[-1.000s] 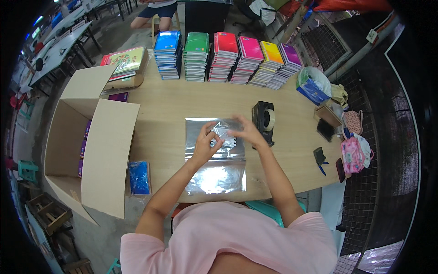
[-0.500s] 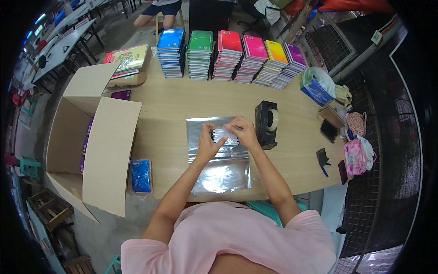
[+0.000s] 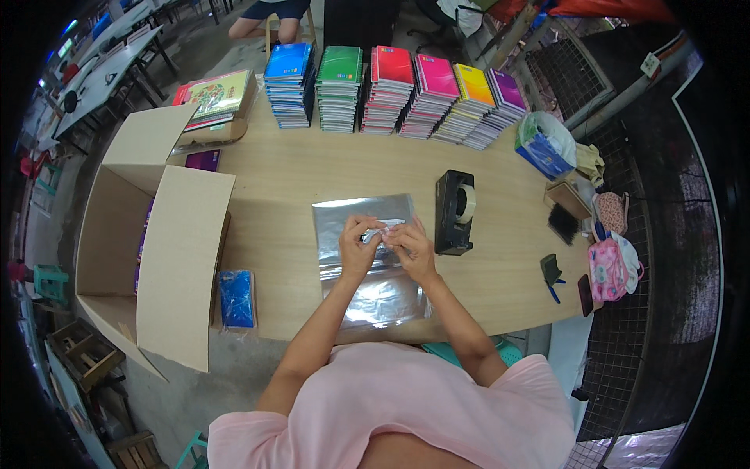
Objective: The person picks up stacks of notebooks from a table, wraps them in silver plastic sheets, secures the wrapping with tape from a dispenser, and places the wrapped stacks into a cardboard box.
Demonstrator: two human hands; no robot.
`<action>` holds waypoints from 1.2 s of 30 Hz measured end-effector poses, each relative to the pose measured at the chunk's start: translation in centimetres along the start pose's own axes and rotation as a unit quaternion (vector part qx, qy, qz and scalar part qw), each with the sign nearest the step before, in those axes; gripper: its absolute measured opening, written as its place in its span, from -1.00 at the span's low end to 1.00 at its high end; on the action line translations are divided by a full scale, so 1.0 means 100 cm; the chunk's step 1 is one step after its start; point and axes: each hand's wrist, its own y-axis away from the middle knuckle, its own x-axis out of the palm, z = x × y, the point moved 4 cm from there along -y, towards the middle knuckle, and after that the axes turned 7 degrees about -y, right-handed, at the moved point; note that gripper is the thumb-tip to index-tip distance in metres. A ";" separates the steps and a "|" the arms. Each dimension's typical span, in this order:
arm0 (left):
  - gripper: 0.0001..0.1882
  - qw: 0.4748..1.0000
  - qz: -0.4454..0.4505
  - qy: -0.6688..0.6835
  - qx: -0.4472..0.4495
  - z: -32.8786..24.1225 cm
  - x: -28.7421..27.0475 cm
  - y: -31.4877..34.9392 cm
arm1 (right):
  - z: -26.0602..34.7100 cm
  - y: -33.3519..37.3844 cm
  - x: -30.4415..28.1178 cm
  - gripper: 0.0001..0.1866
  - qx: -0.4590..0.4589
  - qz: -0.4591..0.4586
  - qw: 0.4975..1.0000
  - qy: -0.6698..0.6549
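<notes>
In the middle of the table lie clear, shiny plastic sheets (image 3: 383, 301), bright with glare. Over their upper part, both my hands work at a small plastic-wrapped pack (image 3: 384, 227), mostly hidden by my fingers. My left hand (image 3: 359, 246) is closed, its thumb and fingers pinching the pack's left side. My right hand (image 3: 412, 248) is closed too, fingertips gathered on the wrap close to the left thumb. Just right of my right hand stands a black tape dispenser (image 3: 449, 223) with a roll of tape in it.
Notebook stacks line the far edge, such as blue (image 3: 288, 70) and green (image 3: 340, 70). An open cardboard box (image 3: 183, 266) stands left, a wrapped blue pack (image 3: 237, 301) beside it. At right are a brush (image 3: 562, 225), a blue-handled tool (image 3: 551, 273) and a pink pouch (image 3: 608, 270).
My right hand has come down and turned inward, its fingertips now meeting the left hand's over the pack. The pack is more covered than before. The view has shifted slightly.
</notes>
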 end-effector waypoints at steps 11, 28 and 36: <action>-0.83 0.996 -0.029 0.049 -0.074 0.001 0.010 0.011 | -0.107 0.070 -0.138 -0.81 0.385 -0.335 0.858 0.064; -0.86 0.999 -0.039 0.023 -0.024 0.009 0.007 0.017 | -0.058 0.112 -0.009 -0.83 0.475 -0.324 0.614 -0.540; -0.88 0.999 -0.045 0.017 -0.014 0.004 0.012 0.022 | 0.002 0.026 0.007 -0.75 0.419 -0.172 0.872 -0.182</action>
